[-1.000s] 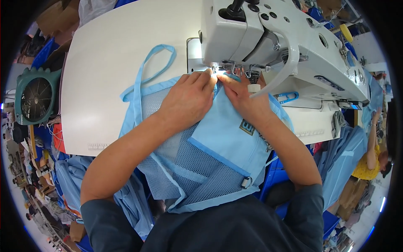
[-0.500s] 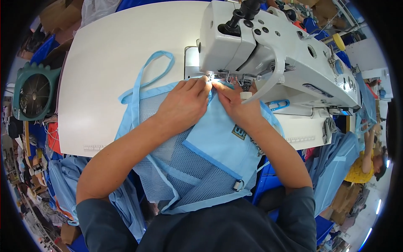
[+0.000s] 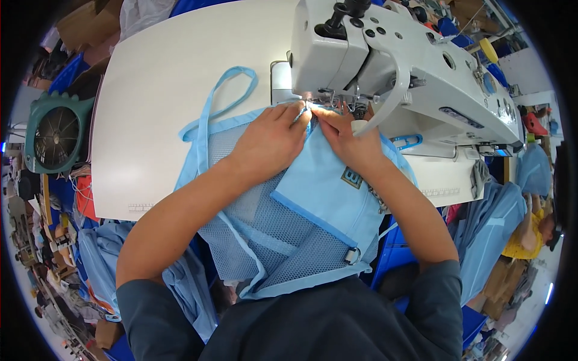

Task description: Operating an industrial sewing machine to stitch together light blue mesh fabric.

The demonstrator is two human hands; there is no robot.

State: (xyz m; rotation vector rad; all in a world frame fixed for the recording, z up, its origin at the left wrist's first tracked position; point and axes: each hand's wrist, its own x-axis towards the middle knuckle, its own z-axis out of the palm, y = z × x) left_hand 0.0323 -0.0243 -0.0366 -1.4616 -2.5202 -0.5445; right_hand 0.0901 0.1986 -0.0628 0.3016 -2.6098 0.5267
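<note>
1. The left hand [image 3: 271, 141] has its fingers [image 3: 293, 109] bent and close together, pressing on the upper edge of a light-blue cloth and grey-blue mesh bag piece [image 3: 289, 253]; whether they pinch it, I cannot tell
2. The right hand [image 3: 355, 147] is just beside, its fingers [image 3: 325, 115] reaching toward the left fingertips (partly hidden by the machine, so their grip cannot be told)
3. The bag piece spreads from under the fingers toward the person, over the near edge of a smooth white worktop [image 3: 162, 108]
4. A glossy white sewing machine [image 3: 328, 60] stands just beyond the fingers
5. A looped light-blue fabric strap [image 3: 208, 114] lies left of the left fingers, a bright-blue plastic clip [image 3: 408, 141] right of the right ones
</note>
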